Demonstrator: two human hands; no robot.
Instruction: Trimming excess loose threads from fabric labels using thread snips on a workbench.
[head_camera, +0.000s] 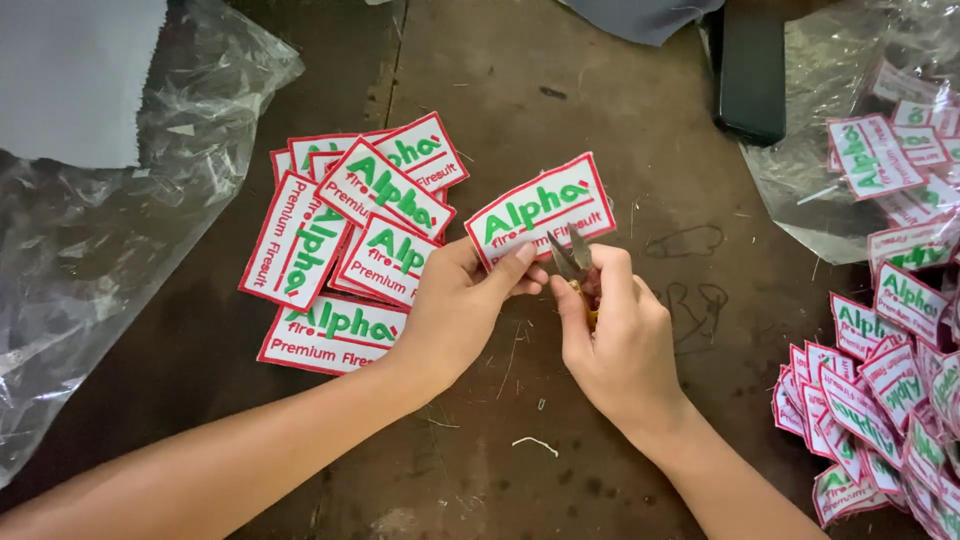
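Pinching a white rectangular embroidered patch with red border at twelve o'clock, the left hand is steadying it; the right hand is gripping small metal thread snips at its lower edge; a slip may be nicking the stitched border.

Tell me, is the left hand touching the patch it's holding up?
Touching. The head view shows the left hand pinching the white, red-edged patch at its lower edge, thumb lying on the patch's face.

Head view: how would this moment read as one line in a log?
left hand: holds patch | right hand: holds thread snips, blades at patch's lower edge | patch pile: left on table
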